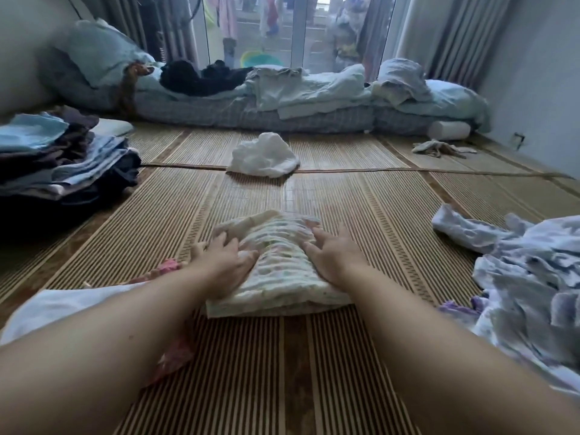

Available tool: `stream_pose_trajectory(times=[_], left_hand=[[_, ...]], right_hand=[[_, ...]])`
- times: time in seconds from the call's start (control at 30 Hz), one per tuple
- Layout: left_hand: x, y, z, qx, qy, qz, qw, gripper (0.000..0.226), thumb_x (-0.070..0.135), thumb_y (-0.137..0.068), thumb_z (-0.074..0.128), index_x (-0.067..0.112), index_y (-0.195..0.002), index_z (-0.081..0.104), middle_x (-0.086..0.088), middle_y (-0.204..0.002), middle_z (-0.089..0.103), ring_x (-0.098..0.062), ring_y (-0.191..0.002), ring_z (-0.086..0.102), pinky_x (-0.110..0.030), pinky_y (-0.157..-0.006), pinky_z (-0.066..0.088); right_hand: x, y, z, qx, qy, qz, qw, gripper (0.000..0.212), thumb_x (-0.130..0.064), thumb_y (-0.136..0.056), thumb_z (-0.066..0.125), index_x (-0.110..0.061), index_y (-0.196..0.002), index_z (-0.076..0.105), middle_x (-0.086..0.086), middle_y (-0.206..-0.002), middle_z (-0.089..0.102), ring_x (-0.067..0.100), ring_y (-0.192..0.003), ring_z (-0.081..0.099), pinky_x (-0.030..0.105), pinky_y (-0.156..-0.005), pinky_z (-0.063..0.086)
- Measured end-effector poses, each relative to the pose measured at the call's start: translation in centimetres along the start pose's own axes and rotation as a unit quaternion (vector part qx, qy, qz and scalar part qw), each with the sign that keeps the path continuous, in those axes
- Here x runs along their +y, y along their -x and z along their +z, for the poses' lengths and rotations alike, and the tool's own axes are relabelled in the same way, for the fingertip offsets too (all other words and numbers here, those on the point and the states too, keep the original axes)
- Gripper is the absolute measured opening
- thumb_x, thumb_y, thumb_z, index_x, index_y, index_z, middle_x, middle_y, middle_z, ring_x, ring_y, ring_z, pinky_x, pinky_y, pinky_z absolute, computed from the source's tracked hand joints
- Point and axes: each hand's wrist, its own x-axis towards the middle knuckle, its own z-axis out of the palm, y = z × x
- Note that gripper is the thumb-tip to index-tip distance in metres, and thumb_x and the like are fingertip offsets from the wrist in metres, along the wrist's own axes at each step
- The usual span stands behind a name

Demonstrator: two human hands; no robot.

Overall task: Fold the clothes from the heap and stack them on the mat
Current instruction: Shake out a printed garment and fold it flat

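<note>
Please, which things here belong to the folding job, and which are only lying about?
Job: left hand and right hand, flat on the folded cloth; heap at right; stack at left; mat.
Lying about: bedding; black bundle on it; white roll.

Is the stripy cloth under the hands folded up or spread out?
Folded. The stripy cloth is a small thick bundle, layers showing at its near edge, under the left hand and right hand.
</note>
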Motion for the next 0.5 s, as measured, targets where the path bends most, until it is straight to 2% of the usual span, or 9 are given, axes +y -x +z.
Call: stream_pose_trajectory(times=[0.1,0.23,0.3,0.4,0.5], left_hand=[[-0.2,1.6,-0.2,0.025,0.047,0.001,0.999,0.084,0.074,-0.085,0.009,0.023,-0.153,0.010,-0.007,-0.161,0.010,-0.031,-0.147,0.002,-0.052,-0.116,0.008],[2.5,8.4,-0.6,0.069,0.074,0.085,0.991,0.091,0.081,-0.076,0.027,0.034,-0.152,0.009,0.004,-0.161,0.008,-0.025,-0.146,-0.003,-0.054,-0.116,0.013],[5.0,12.4,-0.4,0.068,0.064,0.126,0.988,0.091,0.079,-0.074,0.034,0.039,-0.151,0.008,0.009,-0.161,0.003,-0.019,-0.147,-0.007,-0.057,-0.116,0.013],[9.3,18.6,0.8,0.065,0.035,0.189,0.979,0.083,0.066,-0.081,0.047,0.041,-0.150,0.007,0.011,-0.161,0.004,-0.015,-0.147,-0.004,-0.055,-0.117,0.007],[13.1,23.6,2.8,0.036,0.040,0.223,0.973,0.082,0.061,-0.082,0.050,0.040,-0.150,0.009,0.010,-0.160,0.011,-0.015,-0.146,0.004,-0.052,-0.117,0.013]], right_hand=[[0.2,2.1,-1.0,0.043,-0.030,-0.027,0.998,0.058,-0.060,-0.089,0.043,-0.046,-0.144,0.028,0.006,-0.159,0.009,0.036,-0.140,0.026,0.050,-0.111,0.026],[0.8,9.5,-2.8,0.048,-0.057,-0.049,0.996,0.071,-0.061,-0.085,0.050,-0.040,-0.148,0.024,0.006,-0.159,0.011,0.030,-0.144,0.018,0.048,-0.113,0.022],[1.7,14.3,-3.8,0.040,-0.037,-0.055,0.997,0.076,-0.059,-0.083,0.056,-0.040,-0.148,0.021,0.006,-0.160,0.011,0.029,-0.145,0.017,0.048,-0.114,0.022],[3.7,22.0,-5.7,0.036,0.002,-0.052,0.998,0.078,-0.058,-0.081,0.059,-0.040,-0.147,0.022,0.003,-0.159,0.012,0.026,-0.145,0.018,0.048,-0.114,0.027],[6.5,28.7,-7.2,0.059,0.022,-0.036,0.997,0.075,-0.055,-0.080,0.061,-0.038,-0.146,0.029,0.001,-0.158,0.016,0.023,-0.142,0.023,0.043,-0.113,0.029]])
